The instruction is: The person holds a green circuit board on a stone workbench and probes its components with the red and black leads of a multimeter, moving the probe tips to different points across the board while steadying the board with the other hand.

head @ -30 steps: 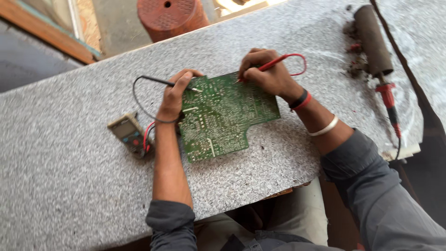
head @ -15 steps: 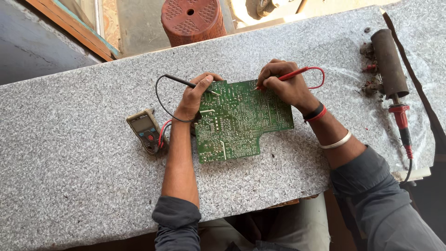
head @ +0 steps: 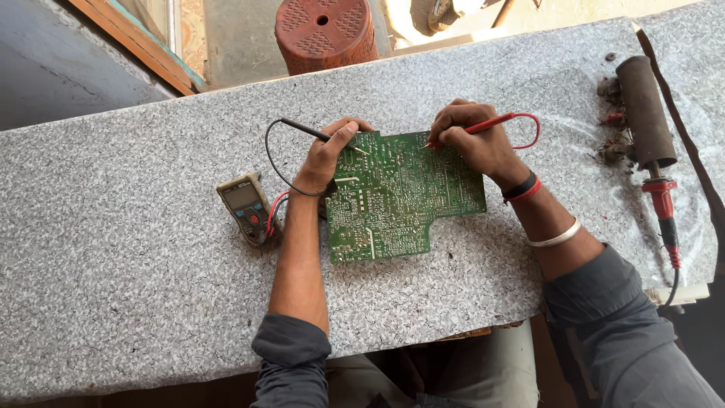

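Speckled grey granite makes up the bench (head: 113, 302), a long slab set askew to the wall, with a perforated red stool (head: 325, 32) standing on the floor beyond it. Farthest left on the slab lies a small multimeter (head: 245, 208), face up, its red and black leads curling off toward the work. Just beside it the left hand (head: 326, 155) is closed around the black probe (head: 306, 130), whose tip rests near the upper left corner of the green circuit board (head: 400, 196). That board lies flat, solder side up, in the middle of the bench between both forearms. At its upper right edge the right hand (head: 472, 136) pinches the red probe (head: 491, 123) like a pen, tip down on the solder joints, the red lead looping behind the knuckles. Well apart to the right sit a rusty cylindrical stand (head: 646, 109) and a red-handled soldering iron (head: 664, 208).

From where I stand this looks like point-to-point testing in progress, both tips planted. Whatever contact comes next would need steady tips and a glance left at the meter's screen, which is too small to make out.
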A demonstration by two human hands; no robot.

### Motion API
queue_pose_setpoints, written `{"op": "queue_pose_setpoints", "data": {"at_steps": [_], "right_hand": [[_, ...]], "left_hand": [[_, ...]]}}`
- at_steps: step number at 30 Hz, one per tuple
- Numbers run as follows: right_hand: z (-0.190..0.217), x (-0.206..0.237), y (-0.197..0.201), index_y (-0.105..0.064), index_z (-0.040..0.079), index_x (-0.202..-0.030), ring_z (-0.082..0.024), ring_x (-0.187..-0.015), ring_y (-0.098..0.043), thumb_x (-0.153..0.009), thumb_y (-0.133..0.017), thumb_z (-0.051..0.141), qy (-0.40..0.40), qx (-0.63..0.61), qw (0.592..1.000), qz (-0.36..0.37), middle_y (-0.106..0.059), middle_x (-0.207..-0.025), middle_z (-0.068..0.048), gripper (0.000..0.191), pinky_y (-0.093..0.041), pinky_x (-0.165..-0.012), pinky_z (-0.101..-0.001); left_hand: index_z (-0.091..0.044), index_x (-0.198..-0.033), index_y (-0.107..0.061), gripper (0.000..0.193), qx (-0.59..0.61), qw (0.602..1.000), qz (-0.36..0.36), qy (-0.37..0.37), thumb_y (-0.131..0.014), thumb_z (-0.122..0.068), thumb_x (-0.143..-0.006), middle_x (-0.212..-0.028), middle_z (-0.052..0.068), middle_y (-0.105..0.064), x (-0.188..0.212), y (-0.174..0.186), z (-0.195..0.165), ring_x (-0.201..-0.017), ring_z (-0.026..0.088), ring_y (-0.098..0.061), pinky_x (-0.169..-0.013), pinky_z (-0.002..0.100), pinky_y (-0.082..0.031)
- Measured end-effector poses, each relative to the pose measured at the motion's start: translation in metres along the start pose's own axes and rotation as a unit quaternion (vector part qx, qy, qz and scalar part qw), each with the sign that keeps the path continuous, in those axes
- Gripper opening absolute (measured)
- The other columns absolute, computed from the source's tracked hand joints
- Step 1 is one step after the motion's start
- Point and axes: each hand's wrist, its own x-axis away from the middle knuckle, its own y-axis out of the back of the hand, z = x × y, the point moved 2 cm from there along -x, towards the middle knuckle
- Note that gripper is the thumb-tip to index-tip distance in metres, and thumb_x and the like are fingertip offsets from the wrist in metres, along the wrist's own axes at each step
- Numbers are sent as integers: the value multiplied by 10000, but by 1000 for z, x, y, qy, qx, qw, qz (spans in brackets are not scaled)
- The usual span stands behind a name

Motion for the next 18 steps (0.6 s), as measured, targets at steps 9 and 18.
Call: {"op": "queue_pose_setpoints", "data": {"at_steps": [9,18], "right_hand": [[-3,1,-1,-730,30,-803,-167,-838,-619,-785,-537,112,3,1,1000,0,-730,-824,-74,211,-544,-734,-333],[1,2,0,-733,17,-812,-171,-823,-639,-783,-553,97,1,-20,1000,-2,-717,-837,-86,199,-551,-730,-338]], "left_hand": [[-25,-1133,-692,373,4,1000,-4,5,-549,-362,-1061,-837,1,-674,1,-2,-1,-688,45,-618,-583,192,-495],[-35,-1123,-689,348,-4,1000,-2,-2,-515,-333,-1074,-879,-1,-670,3,-4,-4,-756,45,-618,-659,201,-509]]}}
